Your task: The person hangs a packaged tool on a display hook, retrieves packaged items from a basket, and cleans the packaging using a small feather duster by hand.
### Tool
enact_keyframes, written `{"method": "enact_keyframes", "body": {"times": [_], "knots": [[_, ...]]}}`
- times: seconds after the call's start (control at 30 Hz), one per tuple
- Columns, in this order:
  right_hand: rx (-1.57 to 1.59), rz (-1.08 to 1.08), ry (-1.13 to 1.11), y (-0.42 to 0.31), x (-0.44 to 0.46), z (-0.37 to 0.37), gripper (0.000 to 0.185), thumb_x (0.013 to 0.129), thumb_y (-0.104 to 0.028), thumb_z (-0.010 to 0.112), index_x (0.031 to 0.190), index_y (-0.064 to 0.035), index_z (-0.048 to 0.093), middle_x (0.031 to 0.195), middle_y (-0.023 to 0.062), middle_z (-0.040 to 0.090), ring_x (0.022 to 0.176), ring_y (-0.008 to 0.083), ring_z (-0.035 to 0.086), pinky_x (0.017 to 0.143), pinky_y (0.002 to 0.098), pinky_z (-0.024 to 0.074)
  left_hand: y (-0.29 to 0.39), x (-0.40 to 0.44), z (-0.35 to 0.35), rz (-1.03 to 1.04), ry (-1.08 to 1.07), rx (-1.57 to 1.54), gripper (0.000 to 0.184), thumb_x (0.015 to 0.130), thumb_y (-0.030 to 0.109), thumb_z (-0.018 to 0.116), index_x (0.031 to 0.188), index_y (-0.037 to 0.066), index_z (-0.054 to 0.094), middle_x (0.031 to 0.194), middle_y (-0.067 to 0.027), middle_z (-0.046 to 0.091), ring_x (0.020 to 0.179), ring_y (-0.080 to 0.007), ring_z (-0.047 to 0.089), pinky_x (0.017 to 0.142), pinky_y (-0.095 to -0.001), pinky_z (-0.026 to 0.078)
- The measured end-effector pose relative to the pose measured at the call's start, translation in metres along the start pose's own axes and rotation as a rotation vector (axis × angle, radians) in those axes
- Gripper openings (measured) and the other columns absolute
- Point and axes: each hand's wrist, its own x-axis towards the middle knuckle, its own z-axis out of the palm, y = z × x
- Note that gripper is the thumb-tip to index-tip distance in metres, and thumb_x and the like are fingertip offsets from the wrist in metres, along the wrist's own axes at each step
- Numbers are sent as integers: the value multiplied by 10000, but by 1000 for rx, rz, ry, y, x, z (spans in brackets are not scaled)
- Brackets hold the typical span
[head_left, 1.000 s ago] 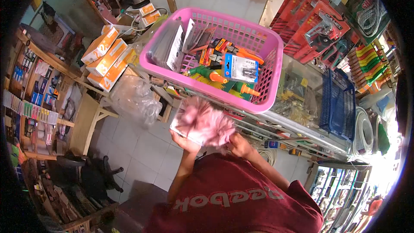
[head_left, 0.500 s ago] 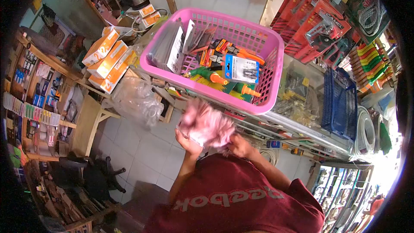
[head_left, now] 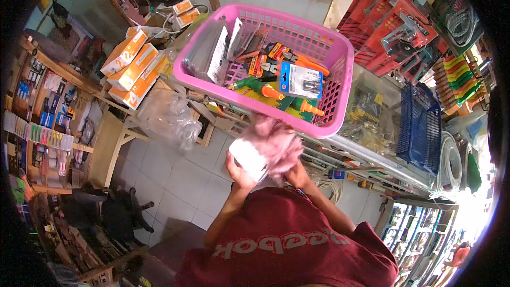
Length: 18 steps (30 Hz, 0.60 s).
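Observation:
In the head view my left hand [head_left: 241,174] is closed on a flat white card [head_left: 248,159], tilted and brightly lit; a small dark slot shows near its lower edge. My right hand [head_left: 296,175] grips a bunched pink cloth [head_left: 279,146], partly smeared by motion, right beside the card. Whether the cloth presses on the card I cannot tell. Just beyond both hands stands a pink basket [head_left: 255,95] on the glass counter. Inside it lie a blue-and-white blister pack [head_left: 300,79], orange-and-green hose nozzles [head_left: 272,92], pliers on cards [head_left: 276,53] and several clear flat packs [head_left: 204,56].
Orange-and-white boxes [head_left: 133,69] are stacked left of the basket, above clear plastic bags [head_left: 167,119]. A blue basket [head_left: 419,127] sits on the counter at right. Red tool packs [head_left: 393,26] hang behind it. A black chair [head_left: 114,207] stands lower left.
The white card has come into full view in my left hand. The pink cloth has shifted right and slightly up with my right hand. The view has moved slightly.

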Motion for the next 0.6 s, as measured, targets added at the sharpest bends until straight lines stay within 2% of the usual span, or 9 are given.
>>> {"method": "enact_keyframes", "body": {"times": [0.1, 0.13, 0.2, 0.23, 0.33, 0.37, 0.4, 0.5, 0.6], "knots": [[-503, -165, -45, -28, -6, 10, 373, 782, -165, 552, 1127, -25, 555, 1049, 121, 627, 937, 247, 608, 841, 359, 467, 10, 22, 47, -170, 237, 117, 663, 864, 580, 357, 1310, 91, 392, 1176, -169, 529, 1089, -343, 510, 947, -486, 397], [-287, -51, 1, -16, -7, 6, 392, 772, -164, 566, 1140, -32, 551, 1071, 132, 618, 964, 272, 599, 860, 369, 460, 14, 25, 51, -209, 340, 128, 661, 862, 587, 361, 1296, 89, 407, 1157, -157, 542, 1062, -337, 527, 932, -486, 414], [145, 176, 89, 12, -9, -3, 434, 752, -163, 593, 1167, -46, 543, 1115, 155, 601, 1019, 322, 580, 897, 391, 445, 4, 2, 3, 76, 60, -134, 630, 880, 539, 397, 1299, 68, 394, 1172, -164, 534, 1066, -362, 521, 956, -503, 400], [-18, 103, 91, 15, -14, -4, 433, 762, -165, 599, 1169, -35, 533, 1126, 158, 590, 1022, 315, 574, 899, 394, 441, -1, 4, 2, 50, 36, -235, 723, 863, 563, 421, 1347, 37, 312, 1234, -221, 485, 1124, -439, 464, 1011, -530, 328], [-498, -133, 96, 3, -22, 0, 436, 791, -171, 619, 1175, -1, 503, 1160, 167, 560, 1029, 294, 555, 907, 402, 429, 0, 31, 74, -85, 38, 267, 783, 837, 619, 409, 1338, 25, 318, 1185, -241, 506, 1093, -426, 492, 970, -505, 369], [-475, 320, -151, -22, -12, -6, 450, 800, -171, 618, 1194, 2, 488, 1152, 155, 568, 1057, 264, 544, 924, 391, 418, -3, 30, 74, -35, 33, 291, 756, 844, 608, 404, 1331, 34, 329, 1163, -234, 514, 1077, -409, 504, 966, -504, 372], [-270, 152, -28, -5, -13, -10, 452, 795, -191, 624, 1183, 6, 501, 1163, 168, 566, 1085, 260, 536, 937, 378, 411, -6, 29, 73, 14, 29, 314, 730, 852, 596, 399, 1323, 42, 340, 1141, -226, 523, 1062, -392, 516, 963, -502, 375], [-184, 271, 69, -32, -6, -18, 473, 798, -216, 627, 1201, -4, 497, 1187, 162, 557, 1109, 263, 523, 976, 366, 382, -8, 21, 41, 43, -37, -45, 708, 871, 542, 377, 1355, 30, 308, 1242, -160, 482, 1155, -312, 477, 1016, -446, 336], [-355, 147, -11, -13, -14, -14, 447, 793, -212, 630, 1178, -12, 523, 1184, 165, 559, 1122, 278, 518, 987, 371, 371, -9, 28, 78, 72, 223, 379, 728, 865, 565, 373, 1354, 29, 312, 1294, -136, 443, 1183, -305, 451, 1023, -448, 327]]}}
